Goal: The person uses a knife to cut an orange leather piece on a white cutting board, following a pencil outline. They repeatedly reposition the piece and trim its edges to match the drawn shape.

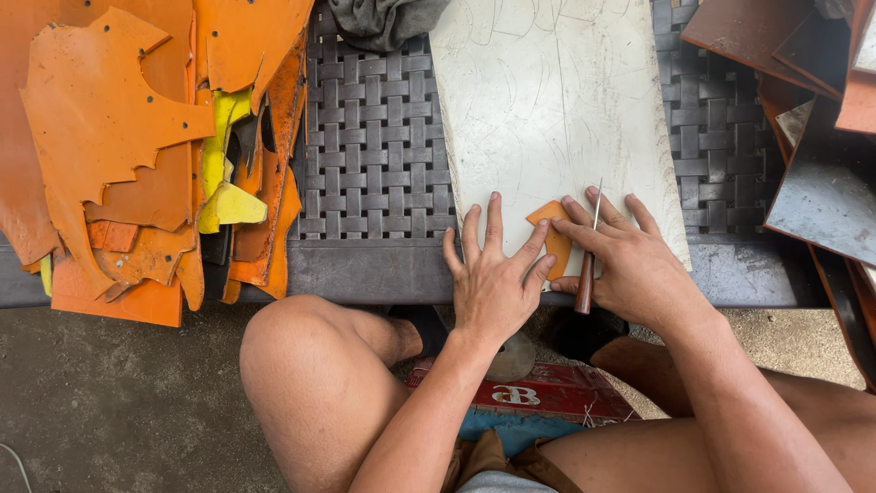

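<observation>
My left hand (pixel 493 274) lies flat, fingers spread, on a white scratched cutting board (pixel 557 100), pressing down a small orange leather piece (pixel 554 230). My right hand (pixel 630 260) grips a thin-bladed knife with a dark wooden handle (pixel 585 278). Its blade points away from me along the right edge of the orange piece. Both hands sit at the board's near edge, over a dark woven plastic table (pixel 374 155).
A heap of orange and yellow leather scraps (pixel 146 146) covers the table's left side. Brown and grey sheets (pixel 812 110) are stacked at the right. A grey cloth (pixel 383 20) lies at the far edge. My bare knees are below the table, with a red printed box (pixel 547 393) between them.
</observation>
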